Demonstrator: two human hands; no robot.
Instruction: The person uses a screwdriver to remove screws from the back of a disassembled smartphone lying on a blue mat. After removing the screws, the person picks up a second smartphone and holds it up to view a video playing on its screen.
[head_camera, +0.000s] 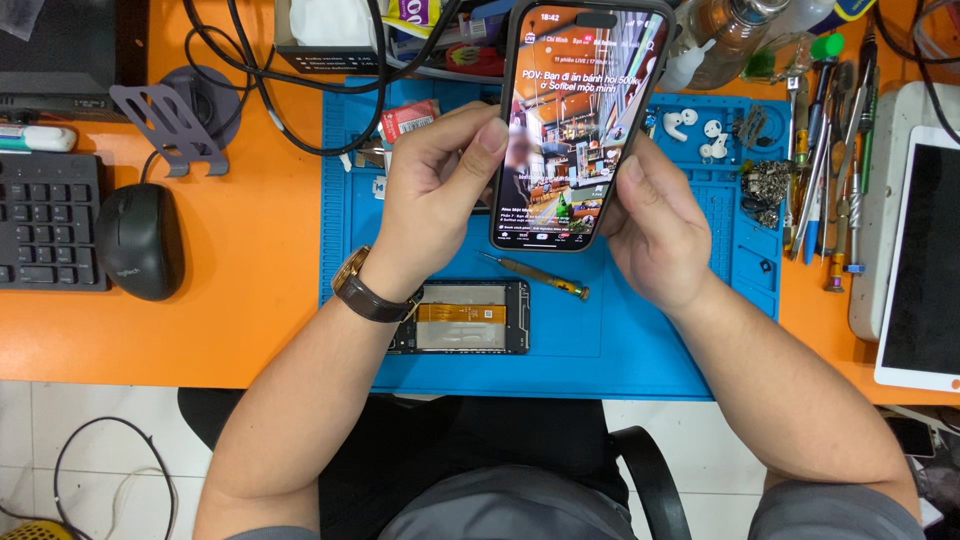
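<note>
While both thumbs press against its edges, a lit phone (580, 125) is held upright above the blue mat (660, 340), its screen showing a video. The left hand (435, 195) curls around the phone's left side, thumb tip on the screen edge and the other fingers seemingly wrapped behind, though the phone hides them. The right hand (655, 225) clamps the lower right side the same way. A brown-strapped watch (368, 290) sits on the left wrist. Just below the phone, a small screwdriver (535, 275) lies on the mat, and near it an opened phone frame (465, 317) partly under the left forearm. White earbuds (700, 130) rest in the mat's upper tray. A black mouse (140, 240) and keyboard (45, 220) sit well apart on the orange desk (250, 280).
</note>
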